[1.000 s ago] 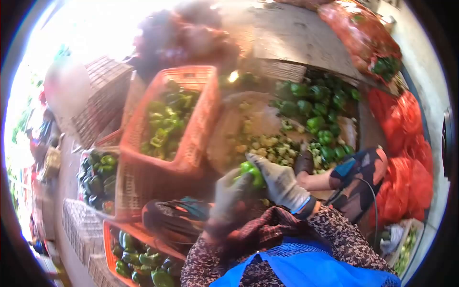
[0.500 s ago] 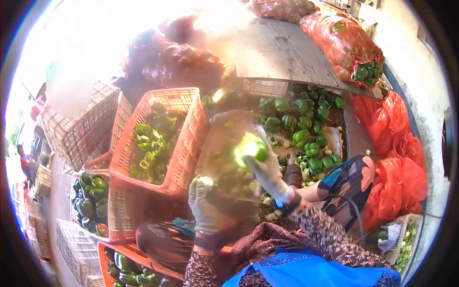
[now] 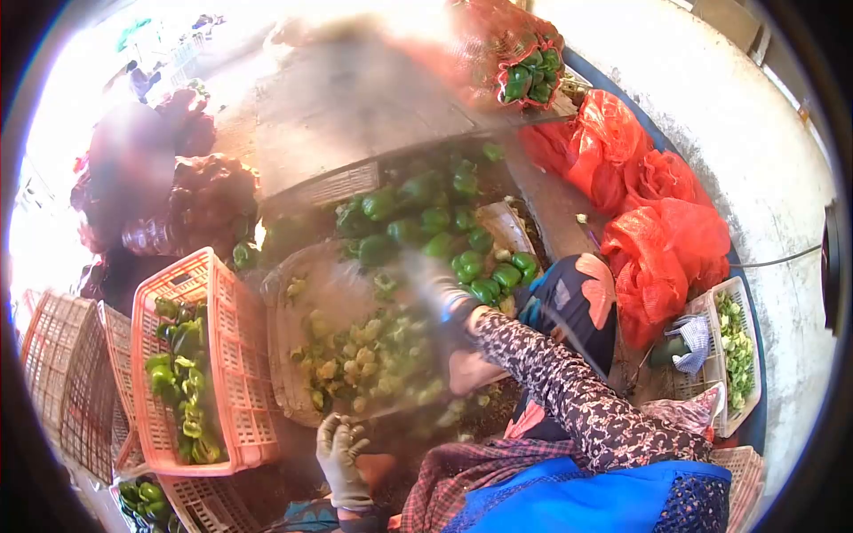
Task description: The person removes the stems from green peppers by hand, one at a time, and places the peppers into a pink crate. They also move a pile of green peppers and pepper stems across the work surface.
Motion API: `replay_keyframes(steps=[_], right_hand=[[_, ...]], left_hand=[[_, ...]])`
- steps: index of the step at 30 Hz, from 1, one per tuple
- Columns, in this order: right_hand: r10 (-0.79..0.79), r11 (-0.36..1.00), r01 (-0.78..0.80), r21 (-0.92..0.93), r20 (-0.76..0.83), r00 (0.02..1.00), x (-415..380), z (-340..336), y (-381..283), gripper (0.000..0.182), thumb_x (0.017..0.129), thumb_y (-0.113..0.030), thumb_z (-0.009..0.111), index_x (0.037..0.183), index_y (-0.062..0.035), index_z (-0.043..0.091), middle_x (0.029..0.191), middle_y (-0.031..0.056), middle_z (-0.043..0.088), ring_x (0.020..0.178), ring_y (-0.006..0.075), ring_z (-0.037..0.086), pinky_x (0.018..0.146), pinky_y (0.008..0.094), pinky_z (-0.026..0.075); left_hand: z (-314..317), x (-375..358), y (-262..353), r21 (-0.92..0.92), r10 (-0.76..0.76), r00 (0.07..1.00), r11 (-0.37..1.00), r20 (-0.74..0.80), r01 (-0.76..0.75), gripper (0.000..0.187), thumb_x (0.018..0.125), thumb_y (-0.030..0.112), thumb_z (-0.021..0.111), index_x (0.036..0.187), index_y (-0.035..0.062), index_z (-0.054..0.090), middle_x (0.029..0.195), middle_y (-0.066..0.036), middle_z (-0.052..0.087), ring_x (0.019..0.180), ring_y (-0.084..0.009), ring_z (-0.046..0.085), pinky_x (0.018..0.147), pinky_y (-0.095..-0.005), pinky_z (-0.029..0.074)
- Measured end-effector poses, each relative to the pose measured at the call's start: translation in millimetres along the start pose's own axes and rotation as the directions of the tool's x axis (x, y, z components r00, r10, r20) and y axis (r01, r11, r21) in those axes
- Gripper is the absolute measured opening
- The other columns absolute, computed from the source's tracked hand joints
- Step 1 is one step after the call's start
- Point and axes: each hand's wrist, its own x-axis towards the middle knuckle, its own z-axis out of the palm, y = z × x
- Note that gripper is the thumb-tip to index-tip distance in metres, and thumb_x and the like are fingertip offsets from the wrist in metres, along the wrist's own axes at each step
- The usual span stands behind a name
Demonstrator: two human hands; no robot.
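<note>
My left hand (image 3: pixel 342 457), in a pale work glove, is raised at the lower middle with its fingers curled in. Whatever it may hold cannot be made out. My right hand (image 3: pixel 433 280), gloved too, reaches forward to the near edge of a pile of green bell peppers (image 3: pixel 435 219). Motion and haze smear its fingers, so its grip is hidden. Between the hands lies a heap of pale green pepper cores (image 3: pixel 355 355) on a whitish sheet (image 3: pixel 289 377).
An orange crate (image 3: pixel 244 373) with opened green peppers stands left, beside a stacked pale crate (image 3: pixel 62 373). Red mesh bags (image 3: pixel 662 231) lie right, near a white basket (image 3: pixel 751 373) of green scraps. A full net sack (image 3: pixel 506 53) rests at the back beside a board (image 3: pixel 355 107).
The view has swung right. My right hand no longer shows the bright green pepper it held and has moved out to the pepper pile. My left hand stays low with curled fingers.
</note>
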Motion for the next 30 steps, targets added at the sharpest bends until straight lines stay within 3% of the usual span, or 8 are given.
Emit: replay_keyframes(steps=[7, 18, 21, 23, 24, 25, 27, 30], right_hand=[[0.664, 0.747, -0.653, 0.124, -0.183, 0.725, 25, -7, 210, 0.090, 0.085, -0.051, 0.076, 0.154, -0.0048, 0.043, 0.144, 0.0265, 0.057, 0.127, 0.0394, 0.061, 0.106, 0.0452, 0.049], [0.560, 0.500, -0.506, 0.703, 0.184, 0.808, 18, -19, 169, 0.105, 0.072, -0.023, 0.095, 0.158, -0.0045, 0.038, 0.147, 0.0135, 0.058, 0.131, 0.0246, 0.057, 0.112, 0.0375, 0.045], [0.250, 0.658, -0.418, 0.627, 0.342, 0.906, -6, -32, 76, 0.105, 0.072, -0.022, 0.095, 0.160, -0.0165, 0.039, 0.151, 0.0091, 0.055, 0.136, 0.0218, 0.052, 0.115, 0.0355, 0.043], [-0.120, 0.615, -0.120, 0.780, 0.243, 0.963, -27, -13, 8, 0.101, 0.073, -0.013, 0.093, 0.159, -0.0212, 0.042, 0.151, 0.0072, 0.053, 0.138, 0.0218, 0.050, 0.116, 0.0350, 0.042], [-0.115, 0.561, -0.279, 0.779, 0.407, 0.906, -49, -35, -52, 0.097, 0.072, -0.005, 0.091, 0.157, -0.0215, 0.046, 0.151, 0.0064, 0.054, 0.140, 0.0217, 0.048, 0.117, 0.0354, 0.041], [-0.312, 0.646, -0.053, 0.761, 0.326, 0.892, -63, -19, -73, 0.095, 0.072, 0.000, 0.090, 0.155, -0.0185, 0.047, 0.150, 0.0063, 0.054, 0.139, 0.0210, 0.048, 0.117, 0.0357, 0.041], [-0.526, 0.568, -0.087, 0.818, 0.443, 0.726, -100, -24, -129, 0.094, 0.072, -0.005, 0.091, 0.154, -0.0168, 0.046, 0.152, 0.0098, 0.052, 0.140, 0.0256, 0.050, 0.117, 0.0369, 0.042], [-0.750, 0.585, 0.544, 0.601, 0.145, 0.646, -139, -36, -179, 0.089, 0.078, -0.016, 0.090, 0.155, -0.0145, 0.043, 0.149, 0.0195, 0.053, 0.138, 0.0358, 0.054, 0.110, 0.0392, 0.049]], left_hand=[[37, 28, -24, 0.199, -0.241, 0.971, 0.952, 0.006, 0.235, 0.030, 0.103, 0.008, 0.061, 0.133, 0.0029, 0.060, 0.111, -0.008, 0.068, 0.089, -0.0192, 0.072, 0.067, -0.0277, 0.062], [78, 58, -31, 0.310, -0.304, 0.949, 0.913, 0.087, 0.265, 0.040, 0.101, 0.010, 0.064, 0.138, -0.0035, 0.056, 0.126, -0.015, 0.066, 0.100, -0.0225, 0.071, 0.078, -0.0321, 0.061], [68, 60, -24, 0.500, -0.017, 0.916, 0.842, 0.401, -0.203, 0.049, 0.104, 0.031, 0.061, 0.144, 0.0030, 0.052, 0.130, -0.017, 0.065, 0.107, -0.0271, 0.070, 0.082, -0.0378, 0.062], [79, 51, -2, -0.082, -0.252, 0.910, 0.952, 0.330, 0.294, 0.073, 0.103, 0.052, 0.058, 0.157, 0.0087, 0.036, 0.143, -0.020, 0.056, 0.123, -0.0326, 0.062, 0.097, -0.0466, 0.058], [77, 47, 10, 0.394, 0.077, 0.773, 0.826, 0.630, -0.403, 0.081, 0.102, 0.061, 0.055, 0.160, 0.0099, 0.032, 0.149, -0.019, 0.051, 0.132, -0.0349, 0.055, 0.109, -0.0532, 0.048], [98, 24, 45, -0.125, -0.252, 0.915, 0.945, 0.315, 0.303, 0.089, 0.099, 0.070, 0.051, 0.162, 0.0103, 0.030, 0.153, -0.018, 0.048, 0.138, -0.0335, 0.049, 0.116, -0.0532, 0.040], [73, 15, 38, 0.271, 0.184, 0.850, 0.896, 0.493, -0.351, 0.087, 0.099, 0.068, 0.052, 0.160, 0.0093, 0.033, 0.153, -0.016, 0.048, 0.138, -0.0303, 0.050, 0.115, -0.0479, 0.041], [60, -22, 66, -0.455, 0.019, 0.913, 0.871, 0.407, 0.185, 0.077, 0.099, 0.057, 0.057, 0.156, 0.0085, 0.037, 0.150, -0.014, 0.051, 0.132, -0.0257, 0.054, 0.114, -0.0419, 0.042]])
